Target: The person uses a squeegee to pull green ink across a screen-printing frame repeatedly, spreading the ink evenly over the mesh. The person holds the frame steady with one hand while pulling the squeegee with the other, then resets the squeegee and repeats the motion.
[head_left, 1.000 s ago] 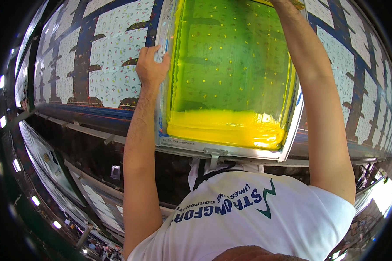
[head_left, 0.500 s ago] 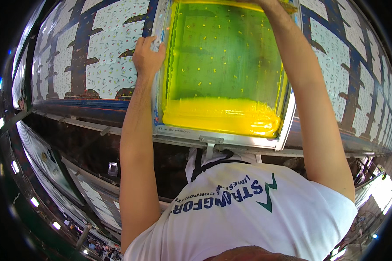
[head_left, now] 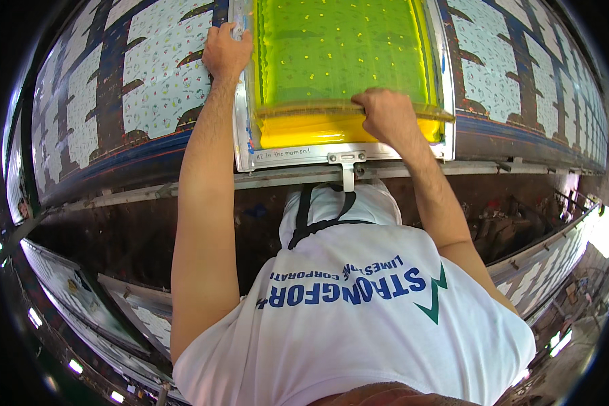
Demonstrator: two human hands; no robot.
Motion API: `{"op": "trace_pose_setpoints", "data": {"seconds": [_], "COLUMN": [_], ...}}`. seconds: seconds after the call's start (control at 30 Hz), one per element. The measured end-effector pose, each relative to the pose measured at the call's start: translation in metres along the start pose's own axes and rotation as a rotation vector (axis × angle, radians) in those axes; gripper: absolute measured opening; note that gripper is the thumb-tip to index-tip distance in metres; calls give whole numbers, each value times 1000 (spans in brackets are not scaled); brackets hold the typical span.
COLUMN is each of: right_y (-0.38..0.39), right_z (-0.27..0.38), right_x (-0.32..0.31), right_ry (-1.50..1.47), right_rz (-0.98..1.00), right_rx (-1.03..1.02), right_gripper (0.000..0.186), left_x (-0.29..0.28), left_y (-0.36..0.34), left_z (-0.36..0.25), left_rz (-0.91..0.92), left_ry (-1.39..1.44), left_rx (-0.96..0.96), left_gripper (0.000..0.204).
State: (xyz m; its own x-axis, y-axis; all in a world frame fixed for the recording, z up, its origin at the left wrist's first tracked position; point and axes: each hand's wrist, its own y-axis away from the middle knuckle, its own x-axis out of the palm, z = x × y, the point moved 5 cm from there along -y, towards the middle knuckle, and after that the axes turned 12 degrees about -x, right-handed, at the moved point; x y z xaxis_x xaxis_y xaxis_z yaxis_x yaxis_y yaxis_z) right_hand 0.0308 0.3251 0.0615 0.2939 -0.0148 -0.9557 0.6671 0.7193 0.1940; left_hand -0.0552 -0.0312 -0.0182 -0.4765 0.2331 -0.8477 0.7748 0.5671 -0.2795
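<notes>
A screen-printing frame (head_left: 242, 135) with silver metal rims lies in front of me over the long table. Its mesh (head_left: 325, 61) looks green, dotted with small yellow marks and edged in bright yellow. My right hand (head_left: 391, 116) is closed round a squeegee (head_left: 304, 109), a long bar spanning the screen near its close end. Yellow ink (head_left: 311, 132) is pooled on the near side of that bar. At the left rim, my left hand (head_left: 227, 54) grips the frame with curled fingers, thumb toward the mesh. The squeegee's blade edge is hidden.
Pale printed fabric panels (head_left: 166, 61) lie left of the frame, with more panels (head_left: 486, 74) to the right. A metal bracket (head_left: 348, 169) joins the frame's near rim to a rail (head_left: 277, 178) along the table edge. Another table stands behind me.
My right hand has drawn the squeegee from the far end toward me, up to the ink. The left hand stays at the left rim, and the whole view has shifted.
</notes>
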Motion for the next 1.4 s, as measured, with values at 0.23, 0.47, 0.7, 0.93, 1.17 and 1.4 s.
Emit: {"op": "trace_pose_setpoints", "data": {"seconds": [0.23, 0.47, 0.7, 0.93, 1.17, 1.4], "right_y": [14, 36, 49, 94, 118, 104], "right_z": [15, 4, 37, 7, -150, -181], "right_x": [5, 6, 17, -13, -26, 10], "right_ry": [11, -4, -153, -619, -363, -439], "right_rz": [-270, -38, -137, -87, -605, -552], "right_rx": [-93, -31, -114, -188, 374, 439], "right_gripper": [27, 31, 38, 50, 52, 54], "left_x": [10, 17, 14, -9, -21, -26], "left_y": [-17, -3, -28, -29, -31, -30], "left_z": [1, -11, 19, 17, 16, 17], "left_rz": [59, 54, 42, 25, -13, -27], "left_ry": [-20, -89, -8, -35, -54, 17], "left_rx": [-25, -21, -27, 16, 5, 62], "left_gripper": [45, 44, 42, 42, 39, 36]}}
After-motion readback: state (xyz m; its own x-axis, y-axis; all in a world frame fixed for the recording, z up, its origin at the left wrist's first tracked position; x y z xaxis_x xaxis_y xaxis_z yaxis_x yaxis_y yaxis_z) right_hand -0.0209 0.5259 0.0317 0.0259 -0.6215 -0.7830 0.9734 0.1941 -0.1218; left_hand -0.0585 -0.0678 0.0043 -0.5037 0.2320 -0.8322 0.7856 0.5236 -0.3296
